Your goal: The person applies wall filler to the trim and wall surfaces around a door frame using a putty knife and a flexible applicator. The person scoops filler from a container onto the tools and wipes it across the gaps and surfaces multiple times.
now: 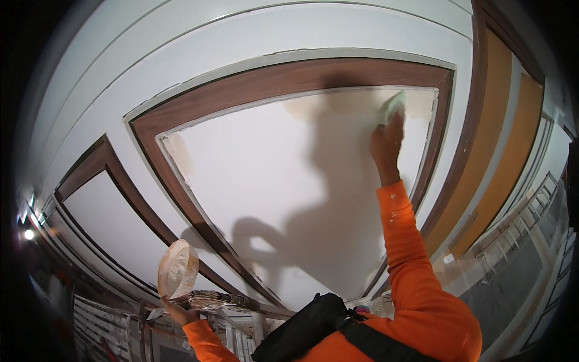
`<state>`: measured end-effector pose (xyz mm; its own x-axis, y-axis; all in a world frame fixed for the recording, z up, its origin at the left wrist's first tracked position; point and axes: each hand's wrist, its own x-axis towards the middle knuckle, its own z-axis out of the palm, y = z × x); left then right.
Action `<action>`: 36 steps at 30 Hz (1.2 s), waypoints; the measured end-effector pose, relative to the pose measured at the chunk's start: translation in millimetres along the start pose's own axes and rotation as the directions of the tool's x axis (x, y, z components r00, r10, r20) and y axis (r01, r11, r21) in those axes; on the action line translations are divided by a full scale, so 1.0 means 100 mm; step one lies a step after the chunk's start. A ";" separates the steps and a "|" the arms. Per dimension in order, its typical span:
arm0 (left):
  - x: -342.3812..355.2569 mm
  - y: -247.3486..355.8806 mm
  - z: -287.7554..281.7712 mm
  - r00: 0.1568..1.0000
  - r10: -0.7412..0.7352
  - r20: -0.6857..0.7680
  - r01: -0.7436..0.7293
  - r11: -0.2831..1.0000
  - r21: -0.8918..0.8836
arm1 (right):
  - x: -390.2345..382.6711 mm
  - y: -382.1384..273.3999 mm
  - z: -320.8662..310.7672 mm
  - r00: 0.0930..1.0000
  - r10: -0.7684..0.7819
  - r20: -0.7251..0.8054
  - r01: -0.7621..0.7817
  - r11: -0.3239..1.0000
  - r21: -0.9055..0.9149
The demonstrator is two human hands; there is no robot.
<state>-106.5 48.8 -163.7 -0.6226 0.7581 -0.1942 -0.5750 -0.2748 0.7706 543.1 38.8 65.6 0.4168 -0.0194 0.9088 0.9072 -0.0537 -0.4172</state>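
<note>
Right hand is gripping a pale-green scraper toward the far right of the white panel; left hand is holding a bowl, near left.

Green tool at white panel, upper right; tilted, smeared round tub, lower left.

The person wears a bright orange long-sleeved top, its right sleeve toward four o'clock, creased along the forearm and flecked with small whitish spots near the cuff. The plain orange left sleeve shows at seven o'clock. A black, padded-looking case sits at six o'clock, and a broad black strap crosses the orange cloth toward five. Both hands are bare.
</note>
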 end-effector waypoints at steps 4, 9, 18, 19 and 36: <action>-0.17 0.04 0.17 0.996 0.043 -0.078 -0.050 0.995 -0.083 | -0.20 -0.64 0.18 0.994 -0.107 0.020 0.104 0.987 0.126; 0.00 -0.05 0.13 0.985 0.160 -0.071 -0.156 0.986 0.054 | -0.83 -1.84 0.35 0.974 -0.182 0.138 0.130 0.940 0.317; -0.08 -0.03 0.12 0.993 0.114 -0.009 -0.114 0.991 -0.072 | -1.28 -2.30 0.20 0.867 -0.378 0.325 0.137 0.808 0.573; -0.08 -0.03 0.08 0.996 0.086 -0.016 -0.087 0.993 -0.077 | -1.16 -2.11 0.10 0.860 -0.426 0.283 0.263 0.843 0.469; -0.30 0.02 0.30 0.991 0.126 -0.044 -0.126 0.992 -0.009 | -0.16 -0.67 0.14 0.436 -0.792 0.428 0.898 0.417 -0.143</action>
<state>-73.3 43.4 -138.4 -0.7128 0.6907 -0.1223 -0.4964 -0.3736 0.7836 476.5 56.7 78.9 -0.5124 0.4614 0.7243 0.7440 -0.1826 0.6427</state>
